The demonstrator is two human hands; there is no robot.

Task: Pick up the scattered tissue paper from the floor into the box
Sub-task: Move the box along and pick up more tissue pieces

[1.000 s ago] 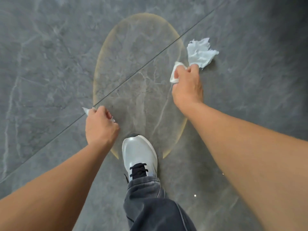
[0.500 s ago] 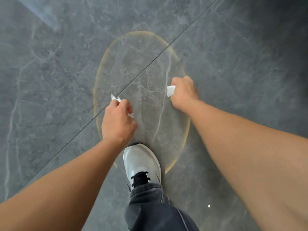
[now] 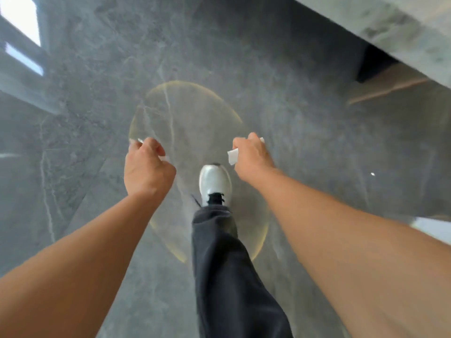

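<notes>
Now upright and stepping, I have the 1 o'clock tissue off the floor (image 3: pixel 305 69): right hand (image 3: pixel 251 156) fisted on tissue (image 3: pixel 233 156), left hand (image 3: pixel 146 167) fisted on a scrap (image 3: pixel 140 140). No box shows; I should find it next.

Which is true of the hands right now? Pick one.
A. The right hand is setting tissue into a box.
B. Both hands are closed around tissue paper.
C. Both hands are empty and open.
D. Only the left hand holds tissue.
B: the right hand is fisted with white tissue paper poking out, and the left hand is closed on a scrap too.
</notes>
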